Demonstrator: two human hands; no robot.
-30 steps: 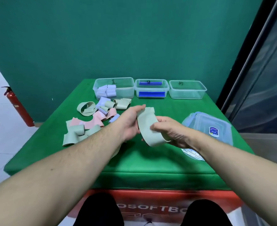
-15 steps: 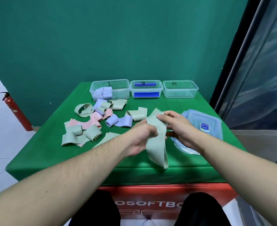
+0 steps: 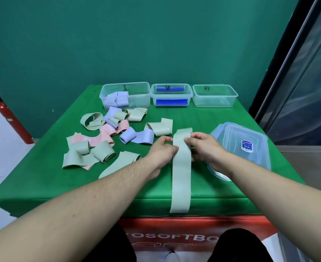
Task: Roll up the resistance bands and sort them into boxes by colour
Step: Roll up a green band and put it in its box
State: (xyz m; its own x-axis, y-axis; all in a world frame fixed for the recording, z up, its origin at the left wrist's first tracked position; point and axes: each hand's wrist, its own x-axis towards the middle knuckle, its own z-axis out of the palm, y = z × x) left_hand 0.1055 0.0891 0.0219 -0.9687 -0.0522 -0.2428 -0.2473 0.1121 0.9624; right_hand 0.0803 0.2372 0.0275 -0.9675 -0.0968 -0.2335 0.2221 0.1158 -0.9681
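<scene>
Both hands (image 3: 162, 151) on lengthwise green band (image 3: 181, 167).

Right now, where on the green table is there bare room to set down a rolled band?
Bare cloth runs along the green table's near-left edge, below the heap of loose bands, and between the clear boxes and both hands. The left-centre is crowded; the stacked lids fill the right, and the long green band crosses the middle.
</scene>
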